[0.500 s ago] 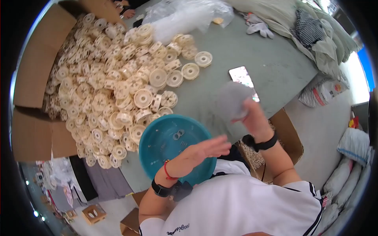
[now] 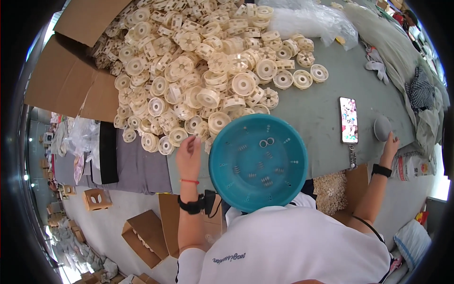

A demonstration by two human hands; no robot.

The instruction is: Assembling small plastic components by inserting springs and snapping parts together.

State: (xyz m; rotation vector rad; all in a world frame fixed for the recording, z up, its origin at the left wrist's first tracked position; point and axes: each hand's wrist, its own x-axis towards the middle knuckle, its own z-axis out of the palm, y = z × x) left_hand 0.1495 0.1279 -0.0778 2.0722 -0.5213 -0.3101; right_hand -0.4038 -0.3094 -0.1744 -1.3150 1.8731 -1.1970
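Observation:
My left hand is at the near edge of a large heap of cream plastic wheel-shaped parts, left of a teal basin. Its fingers are loosely bent and slightly blurred, with nothing visible in them. Far to the right, my right hand grips the rim of a grey round dish-like piece over the table's right side. Two small pale rings lie in the basin. Several small striped pieces or marks show there too; which they are, I cannot tell.
A lit phone lies on the green table, with a short beaded chain below it. Clear plastic bags and a white glove are farther back. An open carton of small pale parts stands below the table edge.
My left hand has moved left from over the basin to the heap's edge. My right hand has carried the grey piece right, past the phone. The view has shifted.

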